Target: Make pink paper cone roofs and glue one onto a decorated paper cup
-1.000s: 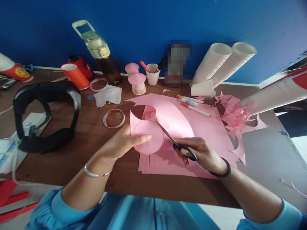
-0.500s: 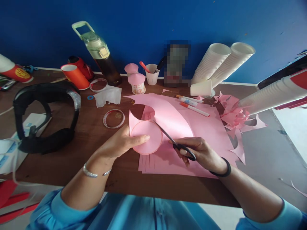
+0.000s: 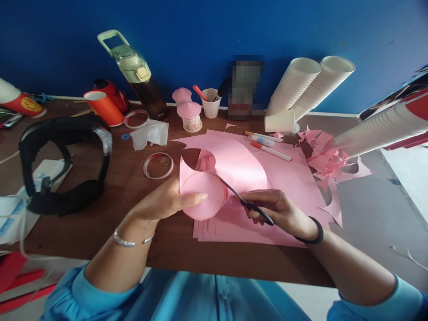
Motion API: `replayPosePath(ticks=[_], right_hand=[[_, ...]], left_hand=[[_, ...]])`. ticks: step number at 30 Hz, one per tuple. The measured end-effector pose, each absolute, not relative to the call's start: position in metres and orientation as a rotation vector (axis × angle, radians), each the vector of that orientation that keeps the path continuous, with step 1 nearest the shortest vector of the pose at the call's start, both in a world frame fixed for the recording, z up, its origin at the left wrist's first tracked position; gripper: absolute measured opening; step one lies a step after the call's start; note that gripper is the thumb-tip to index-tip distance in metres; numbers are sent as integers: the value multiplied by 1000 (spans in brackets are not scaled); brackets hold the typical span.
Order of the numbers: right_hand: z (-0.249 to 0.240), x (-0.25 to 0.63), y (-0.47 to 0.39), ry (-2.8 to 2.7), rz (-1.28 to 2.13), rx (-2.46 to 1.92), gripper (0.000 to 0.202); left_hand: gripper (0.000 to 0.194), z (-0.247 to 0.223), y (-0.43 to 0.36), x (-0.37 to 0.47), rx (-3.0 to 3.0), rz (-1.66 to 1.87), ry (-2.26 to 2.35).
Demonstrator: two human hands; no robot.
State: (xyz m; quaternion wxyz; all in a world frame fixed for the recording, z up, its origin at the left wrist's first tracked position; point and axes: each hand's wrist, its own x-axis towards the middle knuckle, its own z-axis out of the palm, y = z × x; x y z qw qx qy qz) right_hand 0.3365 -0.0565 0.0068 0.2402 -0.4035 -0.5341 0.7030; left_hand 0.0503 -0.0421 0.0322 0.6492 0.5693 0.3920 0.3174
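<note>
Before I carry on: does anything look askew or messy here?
Yes: crumpled pink scraps lie heaped at the table's right, and one white cup lies on its side beside the stacked cups.

left hand [image 3: 167,199]: pink paper [image 3: 203,195] | right hand [image 3: 270,208]: scissors [image 3: 257,209], blades at paper edge

**Both hands closed, drawn in toward each other**

Left hand [image 3: 169,197]: thumb [image 3: 195,199] flat on top, pointing toward the right hand [image 3: 279,209]; other fingers mostly hidden underneath. Left forearm [image 3: 109,263] slants up and inward. Right hand: fingers [image 3: 259,196] bent, tips facing left. Right forearm [image 3: 354,267] angles inward too. Hands apart, roughly level.
</note>
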Motion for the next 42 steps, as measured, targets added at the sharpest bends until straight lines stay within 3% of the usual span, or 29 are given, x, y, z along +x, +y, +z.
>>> replayPosePath(ticks=[9, 25, 31, 35, 42], right_hand=[[8, 334, -54, -1531, 1862, -1043, 44], [8, 332, -56, -1540, 1805, -1131, 46], [17, 343, -54, -1432, 1501, -1114, 45], [26, 350, -55, -1564, 1201, -1228, 36], [32, 355, -68, -1816, 889, -1335, 30]], left_hand=[[37, 33, -43, 49, 1256, 680, 909], [42, 32, -43, 49, 1263, 731, 937], [47, 23, -38, 52, 1049, 1134, 1162], [38, 22, -34, 55, 1005, 1171, 1149], [49, 7, -31, 60, 1044, 1180, 1130]])
